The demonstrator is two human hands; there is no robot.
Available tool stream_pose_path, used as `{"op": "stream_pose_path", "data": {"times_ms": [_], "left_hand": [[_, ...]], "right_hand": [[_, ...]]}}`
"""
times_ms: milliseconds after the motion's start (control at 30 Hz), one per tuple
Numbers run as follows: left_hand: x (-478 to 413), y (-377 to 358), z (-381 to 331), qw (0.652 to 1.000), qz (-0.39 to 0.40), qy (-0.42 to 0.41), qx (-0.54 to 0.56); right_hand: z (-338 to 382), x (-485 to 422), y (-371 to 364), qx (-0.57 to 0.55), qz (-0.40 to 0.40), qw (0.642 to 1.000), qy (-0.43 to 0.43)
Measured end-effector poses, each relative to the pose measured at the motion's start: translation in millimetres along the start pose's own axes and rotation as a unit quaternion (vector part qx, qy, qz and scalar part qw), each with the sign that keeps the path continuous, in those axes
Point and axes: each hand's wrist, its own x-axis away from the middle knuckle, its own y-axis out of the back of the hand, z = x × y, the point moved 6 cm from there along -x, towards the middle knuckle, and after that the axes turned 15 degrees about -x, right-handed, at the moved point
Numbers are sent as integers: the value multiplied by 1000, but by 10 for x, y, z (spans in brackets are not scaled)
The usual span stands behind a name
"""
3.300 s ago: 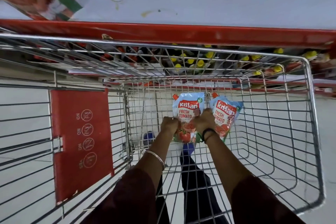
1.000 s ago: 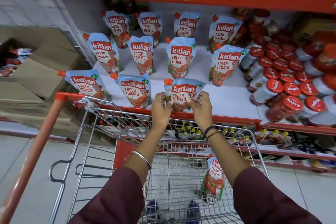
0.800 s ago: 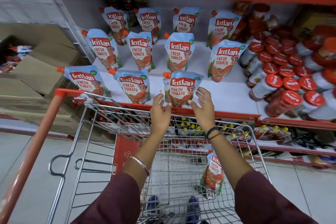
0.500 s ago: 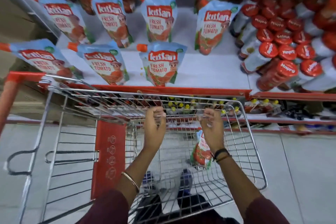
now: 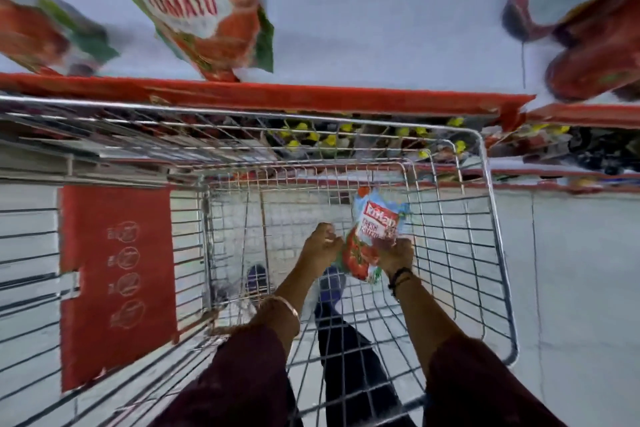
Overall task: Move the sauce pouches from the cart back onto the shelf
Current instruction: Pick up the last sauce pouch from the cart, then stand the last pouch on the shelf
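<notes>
Both hands close on the pouch (image 5: 372, 239) low in the cart (image 5: 485, 218), right of centre: left hand (image 5: 320, 243) and right hand (image 5: 394, 253) pinch its edges. Its long axis points toward the shelf (image 5: 381, 45) at the frame's top.

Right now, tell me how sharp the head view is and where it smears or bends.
Head view: sharpest at the centre, where both hands, left and right, grip the pouch in the cart, its label just readable; the shelf pouch and jars along the top smear with motion blur; the wide lens bows the cart rim.
</notes>
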Motion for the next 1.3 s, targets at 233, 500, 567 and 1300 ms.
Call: {"op": "stream_pose_path", "data": {"times_ms": [233,500,567,1300], "left_hand": [[-318,-183,-34,999,9,30,6],[-277,-276,-162,999,31,17,11],[-252,-264,-171,997,51,36,43],[1422,1260,-1360,974,-102,-193,61]], "right_hand": [[4,-81,36,-24,11,1000,7],[14,-76,57,2,11,1000,10],[3,-87,59,-19,19,1000,-4],[1653,1786,688,-280,174,906,264]]}}
